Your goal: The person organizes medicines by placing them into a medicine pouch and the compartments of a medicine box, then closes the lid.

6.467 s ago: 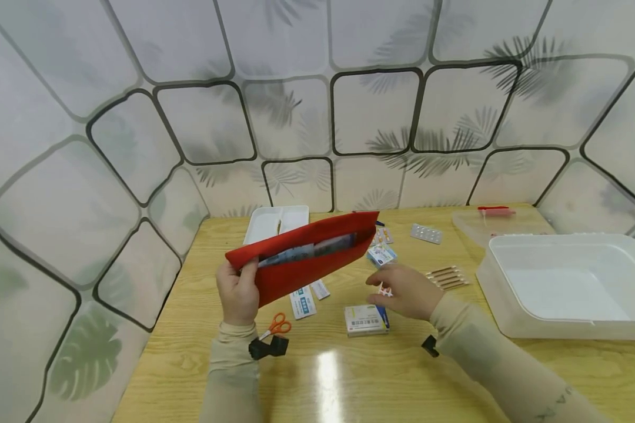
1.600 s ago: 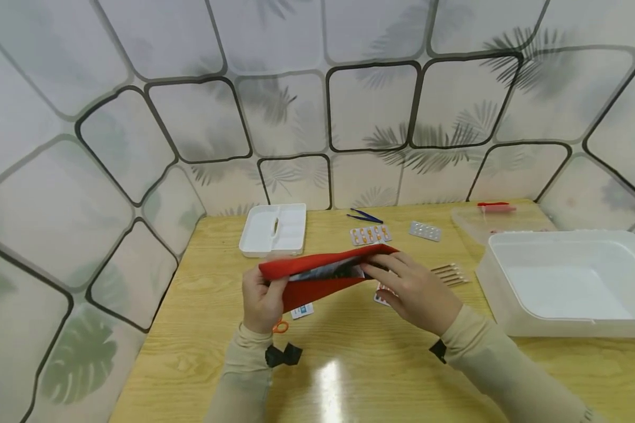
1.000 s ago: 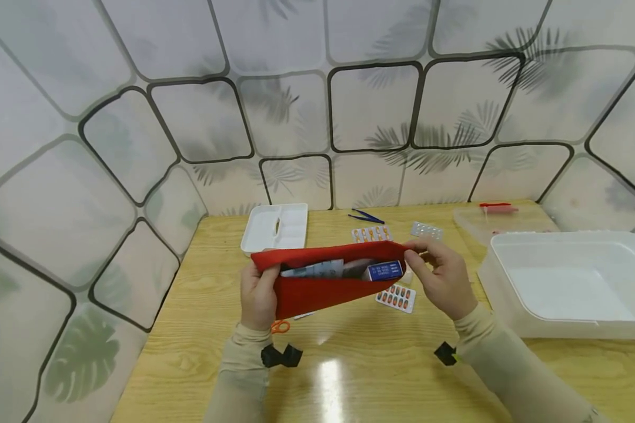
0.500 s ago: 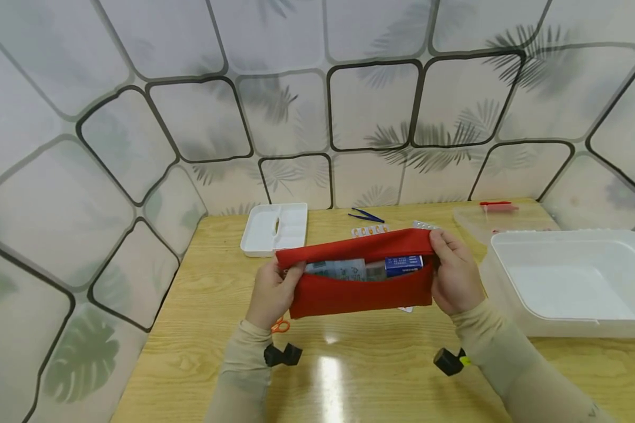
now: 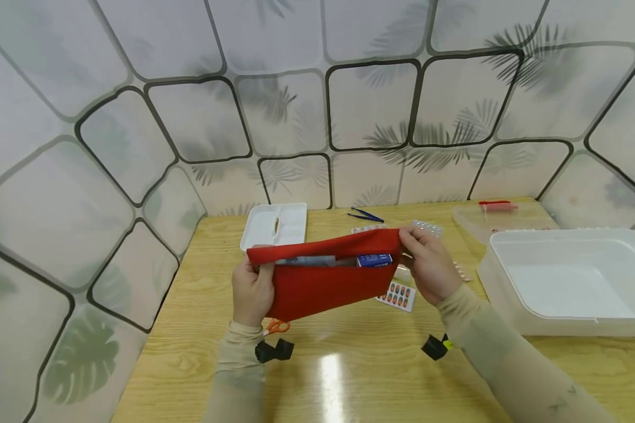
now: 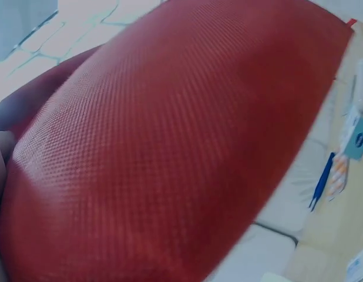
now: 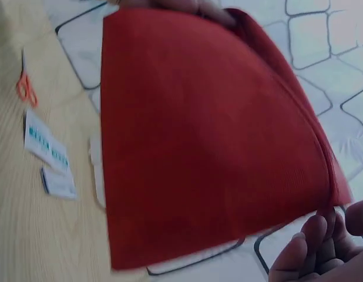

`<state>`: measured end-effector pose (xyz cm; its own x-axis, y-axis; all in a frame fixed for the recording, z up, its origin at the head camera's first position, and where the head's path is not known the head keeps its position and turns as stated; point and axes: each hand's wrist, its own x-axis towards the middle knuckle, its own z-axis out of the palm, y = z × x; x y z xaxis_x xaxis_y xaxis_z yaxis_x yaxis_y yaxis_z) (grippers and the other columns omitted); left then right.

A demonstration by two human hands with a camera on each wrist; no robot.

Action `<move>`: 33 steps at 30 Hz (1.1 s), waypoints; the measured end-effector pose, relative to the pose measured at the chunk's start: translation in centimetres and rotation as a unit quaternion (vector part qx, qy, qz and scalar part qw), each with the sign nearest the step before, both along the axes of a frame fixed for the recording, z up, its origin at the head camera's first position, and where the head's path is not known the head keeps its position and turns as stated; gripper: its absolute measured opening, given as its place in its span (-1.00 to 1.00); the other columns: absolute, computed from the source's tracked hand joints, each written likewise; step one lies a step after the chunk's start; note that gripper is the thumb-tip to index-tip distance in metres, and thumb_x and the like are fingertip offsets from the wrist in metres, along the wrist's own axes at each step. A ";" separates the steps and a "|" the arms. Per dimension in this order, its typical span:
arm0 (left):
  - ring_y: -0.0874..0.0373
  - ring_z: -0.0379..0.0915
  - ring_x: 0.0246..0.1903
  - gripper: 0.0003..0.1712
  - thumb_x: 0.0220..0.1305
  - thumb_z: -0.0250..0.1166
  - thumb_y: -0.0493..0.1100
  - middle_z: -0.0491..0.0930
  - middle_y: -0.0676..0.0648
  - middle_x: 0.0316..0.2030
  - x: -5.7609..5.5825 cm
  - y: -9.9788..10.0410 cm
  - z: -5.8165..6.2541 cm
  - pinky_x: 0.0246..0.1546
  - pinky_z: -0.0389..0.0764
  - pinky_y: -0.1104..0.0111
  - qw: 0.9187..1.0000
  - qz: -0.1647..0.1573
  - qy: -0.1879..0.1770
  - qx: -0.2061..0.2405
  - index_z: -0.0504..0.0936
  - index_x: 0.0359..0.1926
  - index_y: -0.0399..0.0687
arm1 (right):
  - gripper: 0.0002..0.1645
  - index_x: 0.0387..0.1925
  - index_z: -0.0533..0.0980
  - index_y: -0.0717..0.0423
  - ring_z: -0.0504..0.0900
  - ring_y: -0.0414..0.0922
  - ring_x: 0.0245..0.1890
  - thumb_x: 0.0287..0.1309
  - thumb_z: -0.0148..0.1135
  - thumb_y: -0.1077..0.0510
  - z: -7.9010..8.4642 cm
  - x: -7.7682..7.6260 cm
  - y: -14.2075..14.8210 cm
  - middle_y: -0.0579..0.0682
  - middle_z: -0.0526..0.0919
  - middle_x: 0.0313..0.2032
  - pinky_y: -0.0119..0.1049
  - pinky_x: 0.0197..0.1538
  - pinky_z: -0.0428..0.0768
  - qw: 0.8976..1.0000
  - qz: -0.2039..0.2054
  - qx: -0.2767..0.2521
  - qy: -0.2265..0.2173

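While two hands hold it up over the middle of the wood table (image 5: 190, 352), the red pouch (image 5: 325, 291) slants, with its left end lower. Its long top edge gapes, so a blue box (image 5: 374, 260) shows inside on the right and a gray-blue packet (image 5: 307, 261) on the left. The left hand (image 5: 252, 294) pinches the left end by the top edge. The right hand (image 5: 430, 265) pinches the top right corner between thumb and fingers.

Orange scissors (image 5: 277, 326) lie by the left wrist, under the pouch's low left corner. A sheet of red pills (image 5: 398, 296) pokes out past the low right corner. Wood with a bright shine shows between the two arms, on the near side of the pouch.

Far left, a white tray (image 5: 274, 227) sits just past the left hand. Blue tweezers (image 5: 367, 215) lie far back, and a silver pill sheet (image 5: 427, 228) lies just past the right hand. A big white tub (image 5: 568, 285) stands on the right, and the right sleeve (image 5: 503, 341) goes close by its near left corner.
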<state>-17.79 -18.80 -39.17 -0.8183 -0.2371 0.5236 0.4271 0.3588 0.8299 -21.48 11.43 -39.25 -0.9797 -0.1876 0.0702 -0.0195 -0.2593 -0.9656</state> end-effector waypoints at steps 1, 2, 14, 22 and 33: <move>0.23 0.41 -0.60 -0.79 0.35 0.17 -0.26 0.54 -0.13 -0.59 0.0 -0.3 0.1 -0.55 0.46 0.40 1.000 0.009 -0.005 0.007 0.60 -0.33 -0.36 | -0.75 -0.15 0.41 0.12 0.47 -0.18 -0.27 0.45 -0.07 0.02 -0.2 -0.4 0.1 -0.08 0.51 -0.28 -0.36 -0.18 0.50 1.000 -0.002 0.016 0.001; 0.22 0.43 -0.60 -0.76 0.36 0.17 -0.22 0.55 -0.12 -0.59 0.0 -0.7 0.2 -0.56 0.47 0.40 1.000 0.016 -0.011 0.019 0.61 -0.34 -0.36 | -0.76 -0.13 0.40 0.12 0.46 -0.18 -0.28 0.45 -0.07 0.03 -0.4 -0.9 0.2 -0.07 0.49 -0.28 -0.37 -0.19 0.50 0.999 -0.006 0.035 0.003; 0.16 0.51 -0.54 -0.81 0.36 0.12 -0.24 0.60 0.01 -0.53 -0.1 -3.1 0.7 -0.50 0.52 0.35 0.981 0.034 -0.056 0.183 0.63 -0.29 -0.22 | -0.58 0.08 0.38 0.28 0.49 0.07 -0.15 0.42 -0.01 0.02 -4.6 -7.3 3.8 0.15 0.50 -0.16 -0.26 -0.22 0.49 0.931 -0.053 0.362 -0.020; 0.13 0.55 -0.49 -0.77 0.36 0.10 -0.22 0.63 -0.01 -0.47 -0.3 -3.3 0.3 -0.45 0.55 0.34 0.977 0.034 -0.063 0.200 0.63 -0.24 -0.29 | -0.49 0.11 0.39 0.32 0.48 0.18 0.02 0.39 0.00 -0.03 -6.5 -8.5 4.8 0.31 0.50 0.04 0.03 0.06 0.46 0.864 -0.005 0.504 -0.007; 0.12 0.54 -0.50 -0.77 0.36 0.07 -0.23 0.64 -0.09 -0.45 -0.2 -3.1 0.5 -0.46 0.56 0.34 0.976 0.028 -0.060 0.208 0.64 -0.25 -0.25 | -0.38 0.16 0.38 0.36 0.46 0.23 0.09 0.38 -0.04 -0.10 -7.1 -11.1 5.1 0.35 0.47 0.11 0.08 0.10 0.44 0.825 0.048 0.563 -0.024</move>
<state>-17.96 -21.94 -38.68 -0.8472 -0.4553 0.2738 0.3078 -0.0007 0.9514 -32.60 16.55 -46.35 -0.9530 -0.1852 -0.2399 -0.0063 0.8036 -0.5952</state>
